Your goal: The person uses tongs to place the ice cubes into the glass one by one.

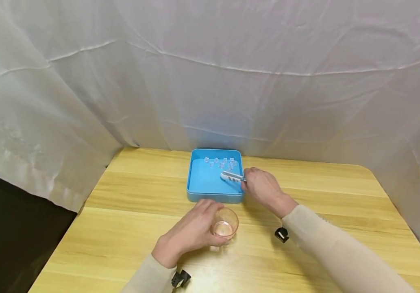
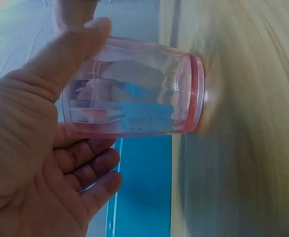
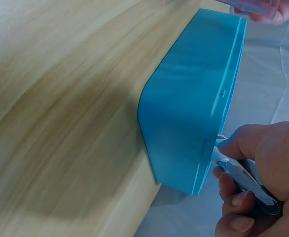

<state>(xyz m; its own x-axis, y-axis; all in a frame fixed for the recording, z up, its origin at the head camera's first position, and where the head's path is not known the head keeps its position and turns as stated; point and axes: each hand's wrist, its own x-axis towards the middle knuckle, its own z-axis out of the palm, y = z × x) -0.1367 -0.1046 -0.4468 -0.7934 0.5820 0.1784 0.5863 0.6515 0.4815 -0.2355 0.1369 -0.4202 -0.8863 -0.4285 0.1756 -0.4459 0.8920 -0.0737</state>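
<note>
My left hand grips a clear pinkish cup, thumb on the near side and fingers round the far side. In the left wrist view the cup stands upright with its base at the wooden surface. My right hand holds a pair of tongs with pale tips, which reach over the right part of a blue tray. Several small clear cubes lie toward the back of this tray. Seen from the right wrist, thumb and fingers close round the tongs beside the blue wall.
The wooden table carries the tray near its back edge. Behind it hangs a pale curtain, which also runs along both sides. Each wrist wears a black device at the sleeve.
</note>
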